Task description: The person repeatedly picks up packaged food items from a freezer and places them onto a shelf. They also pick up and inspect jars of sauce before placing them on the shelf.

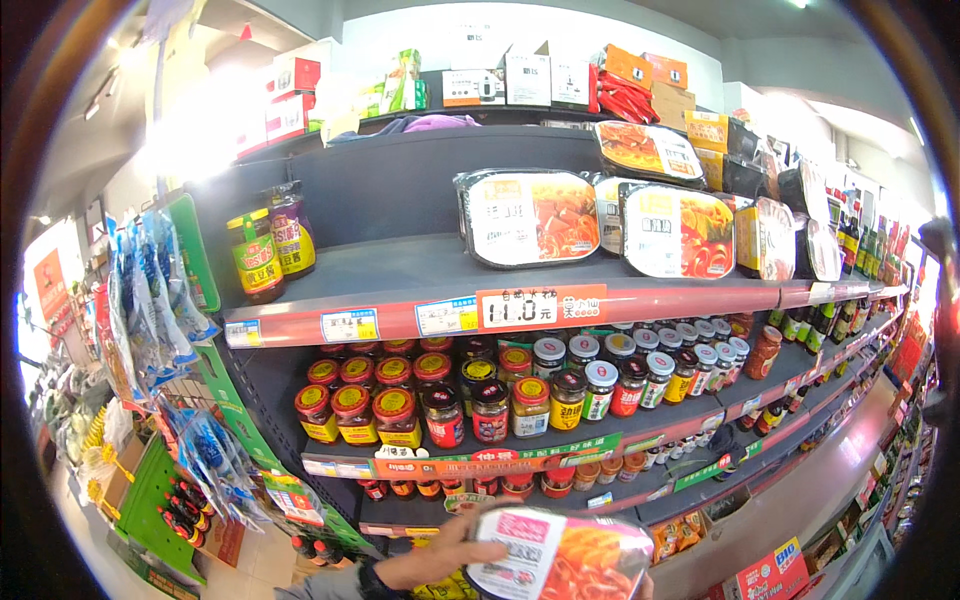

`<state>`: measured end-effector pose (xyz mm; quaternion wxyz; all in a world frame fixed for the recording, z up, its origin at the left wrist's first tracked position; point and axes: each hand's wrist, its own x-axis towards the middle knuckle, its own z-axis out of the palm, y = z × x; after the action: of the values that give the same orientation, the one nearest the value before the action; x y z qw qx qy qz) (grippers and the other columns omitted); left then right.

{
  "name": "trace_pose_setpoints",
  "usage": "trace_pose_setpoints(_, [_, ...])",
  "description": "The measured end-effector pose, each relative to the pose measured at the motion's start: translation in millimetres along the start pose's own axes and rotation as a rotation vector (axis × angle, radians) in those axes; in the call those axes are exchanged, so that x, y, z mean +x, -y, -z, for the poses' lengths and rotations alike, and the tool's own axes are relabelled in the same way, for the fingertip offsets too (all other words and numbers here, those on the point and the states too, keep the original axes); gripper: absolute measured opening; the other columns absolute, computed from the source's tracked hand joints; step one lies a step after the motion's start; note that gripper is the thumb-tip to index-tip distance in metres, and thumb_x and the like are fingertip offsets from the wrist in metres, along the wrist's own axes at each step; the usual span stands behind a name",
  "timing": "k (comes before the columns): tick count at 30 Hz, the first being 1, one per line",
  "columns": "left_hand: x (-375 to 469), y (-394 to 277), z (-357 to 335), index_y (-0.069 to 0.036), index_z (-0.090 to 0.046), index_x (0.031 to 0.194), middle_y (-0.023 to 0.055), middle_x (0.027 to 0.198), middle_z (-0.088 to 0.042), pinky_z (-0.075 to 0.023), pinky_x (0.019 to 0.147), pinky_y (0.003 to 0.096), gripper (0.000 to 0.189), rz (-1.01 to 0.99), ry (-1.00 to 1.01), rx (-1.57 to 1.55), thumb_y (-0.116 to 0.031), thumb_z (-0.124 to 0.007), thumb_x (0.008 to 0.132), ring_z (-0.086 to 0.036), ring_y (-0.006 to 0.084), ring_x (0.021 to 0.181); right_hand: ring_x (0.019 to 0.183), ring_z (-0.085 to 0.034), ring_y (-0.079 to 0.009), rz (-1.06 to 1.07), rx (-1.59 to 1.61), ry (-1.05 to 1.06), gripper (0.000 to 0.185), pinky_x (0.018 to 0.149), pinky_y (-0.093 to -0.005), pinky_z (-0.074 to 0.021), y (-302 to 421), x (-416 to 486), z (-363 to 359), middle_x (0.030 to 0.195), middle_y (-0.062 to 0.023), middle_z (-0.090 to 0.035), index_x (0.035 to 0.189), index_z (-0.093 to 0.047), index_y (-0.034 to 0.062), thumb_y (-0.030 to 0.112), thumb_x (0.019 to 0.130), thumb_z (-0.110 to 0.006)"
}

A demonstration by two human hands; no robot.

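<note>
A film-wrapped ready-meal tray, with a picture of noodles on its label, is tilted up at the bottom centre, in front of the lower shelves. My left hand grips its left side, one finger lying over the front. At the tray's lower right edge a small part of my right hand shows; the tray hides the rest. Similar wrapped trays stand on the top shelf, among them a large one, one to its right and one stacked above.
Two sauce jars stand at the top shelf's left end. Below, a shelf holds rows of lidded jars. Hanging blue packets and a green crate flank the left. A red carton sits low at right.
</note>
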<state>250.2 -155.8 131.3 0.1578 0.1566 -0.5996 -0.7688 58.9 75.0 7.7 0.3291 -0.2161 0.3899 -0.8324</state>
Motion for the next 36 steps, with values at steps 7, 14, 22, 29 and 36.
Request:
trace_pose_setpoints(7, [-29.0,-105.2,26.5,-0.001,-0.04,0.143,0.0153,0.13,-0.062,-0.0566,0.095,0.0428,0.067,-0.565,-0.342,-0.051,-0.014,-0.069,0.085,-0.067,0.0258,0.111,0.103,-0.067,-0.0246,-0.151,0.076,-0.008,0.053,0.081,-0.0325,-0.0541,-3.2,1.4,9.8,0.124,-0.0118,-0.063,0.146,-0.038,0.0092,0.032,0.102,-0.057])
trace_pose_setpoints(14, [-33.2,-220.8,50.6,-0.003,-0.041,0.143,0.0127,0.129,-0.062,-0.0561,0.095,0.0375,0.06,-0.941,-0.589,0.272,-0.023,-0.066,0.092,-0.066,0.0221,0.113,0.094,-0.067,-0.0218,-0.156,0.043,-0.173,0.04,0.077,-0.0327,-0.0541,-11.2,-4.4,14.0,0.115,-0.0103,-0.065,0.138,-0.047,0.0076,0.02,0.102,-0.058])
trace_pose_setpoints(22, [-0.2,-285.1,91.7,-0.003,-0.045,0.14,0.0106,0.127,-0.06,-0.0496,0.099,0.0311,0.057,-0.934,-0.705,0.448,-0.024,-0.068,0.093,-0.061,0.0176,0.115,0.088,-0.07,-0.0236,-0.145,0.027,-0.257,0.03,0.074,-0.0329,-0.0556,-23.5,0.2,18.6,0.104,-0.009,-0.069,0.129,-0.052,0.0073,0.018,0.101,-0.058])
trace_pose_setpoints(29, [26.5,-304.9,125.4,-0.006,-0.043,0.141,0.009,0.123,-0.062,-0.0538,0.092,0.0296,0.06,-0.78,-0.698,0.511,-0.027,-0.07,0.092,-0.065,0.0153,0.107,0.085,-0.07,-0.0235,-0.135,0.03,-0.251,0.027,0.073,-0.0324,-0.0556,-26.3,3.8,21.1,0.1,-0.0091,-0.069,0.124,-0.054,0.0075,0.017,0.1,-0.06])
trace_pose_setpoints(36, [43.7,-306.1,145.8,0.0,-0.038,0.144,0.015,0.127,-0.059,-0.0458,0.103,0.033,0.071,-0.669,-0.782,0.594,-0.031,-0.071,0.09,-0.058,0.0203,0.119,0.085,-0.07,-0.0235,-0.155,0.039,-0.267,0.025,0.074,-0.0321,-0.0555,-36.4,8.8,32.0,0.099,-0.01,-0.07,0.124,-0.053,0.0068,0.017,0.101,-0.058])
